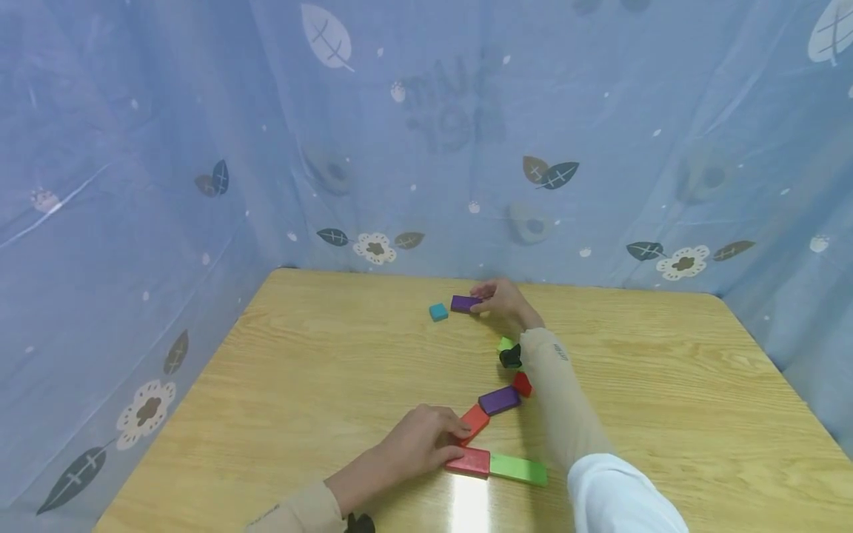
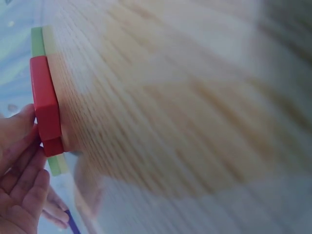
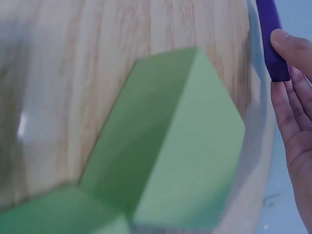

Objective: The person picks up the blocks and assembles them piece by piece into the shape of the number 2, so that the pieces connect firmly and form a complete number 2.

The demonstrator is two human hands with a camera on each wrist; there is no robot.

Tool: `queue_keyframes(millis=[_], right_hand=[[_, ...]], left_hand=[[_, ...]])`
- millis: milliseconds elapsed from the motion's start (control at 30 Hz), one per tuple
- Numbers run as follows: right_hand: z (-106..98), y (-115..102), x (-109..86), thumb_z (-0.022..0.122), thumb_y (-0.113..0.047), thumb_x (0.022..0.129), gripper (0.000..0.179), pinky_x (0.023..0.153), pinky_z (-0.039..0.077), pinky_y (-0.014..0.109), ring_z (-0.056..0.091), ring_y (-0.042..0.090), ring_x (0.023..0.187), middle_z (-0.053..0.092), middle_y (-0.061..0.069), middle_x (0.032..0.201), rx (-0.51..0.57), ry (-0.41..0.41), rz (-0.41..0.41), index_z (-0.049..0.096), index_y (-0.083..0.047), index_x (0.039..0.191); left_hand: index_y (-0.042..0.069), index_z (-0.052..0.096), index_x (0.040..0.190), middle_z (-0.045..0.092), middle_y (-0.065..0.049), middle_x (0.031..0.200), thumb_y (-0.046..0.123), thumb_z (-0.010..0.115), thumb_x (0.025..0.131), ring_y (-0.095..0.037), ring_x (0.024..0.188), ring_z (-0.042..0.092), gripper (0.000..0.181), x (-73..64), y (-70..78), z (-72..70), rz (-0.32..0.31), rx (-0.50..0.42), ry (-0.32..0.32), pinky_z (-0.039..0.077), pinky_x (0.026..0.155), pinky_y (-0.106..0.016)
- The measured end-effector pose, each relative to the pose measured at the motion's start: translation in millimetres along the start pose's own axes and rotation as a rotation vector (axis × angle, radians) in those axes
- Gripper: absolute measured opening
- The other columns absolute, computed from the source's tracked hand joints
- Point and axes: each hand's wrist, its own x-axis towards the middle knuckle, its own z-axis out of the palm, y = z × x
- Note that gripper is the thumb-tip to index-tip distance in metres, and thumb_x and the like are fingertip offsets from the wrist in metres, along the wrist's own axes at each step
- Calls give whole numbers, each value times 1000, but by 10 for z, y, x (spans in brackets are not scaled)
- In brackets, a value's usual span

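At the far side of the table, my right hand point(image 1: 503, 300) pinches the end of a purple block point(image 1: 464, 304) between thumb and fingers. The right wrist view shows that purple block point(image 3: 273, 44) at the right edge, with the thumb on its face. My left hand point(image 1: 420, 440) rests at two red blocks. Its thumb touches the near red block point(image 1: 469, 462), and its fingertips touch the slanted red block point(image 1: 475, 422). In the left wrist view the fingers of the left hand point(image 2: 22, 170) look fairly straight beside a red block point(image 2: 45, 97).
A light green block point(image 1: 518, 469) adjoins the near red one. A second purple block point(image 1: 500, 400), a small red block point(image 1: 523, 384) and a green block point(image 1: 505, 344) continue the bent row, partly behind the right forearm. A small blue block point(image 1: 438, 312) lies far left of centre.
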Motion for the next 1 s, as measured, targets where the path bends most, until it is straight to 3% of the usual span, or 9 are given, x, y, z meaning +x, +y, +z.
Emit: queue_keyframes(millis=[267,767,1000], right_hand=[[-75,-24,-57,77,-10,81,30,88,50,40,63,29,98,69,17,105,-26,50,-54,69,1,107],[-99,-68,-247,79,-2,77,29,86,54,39,65,35,98,69,21,105,-4,20,-243,69,7,102],[-107,-80,-350,80,-5,76,28,81,56,36,67,30,96,70,15,101,-65,31,-255,70,1,101]], left_hand=[[10,74,106,71,4,103,19,74,85,-6,99,63,22,17,11,-8,10,8,6,49,88,-19],[10,74,107,70,4,104,19,74,84,-7,100,64,24,11,36,-49,-8,0,-6,49,88,-20],[10,74,107,71,3,104,19,74,85,-8,100,64,24,8,20,-35,-1,1,-2,49,89,-21]])
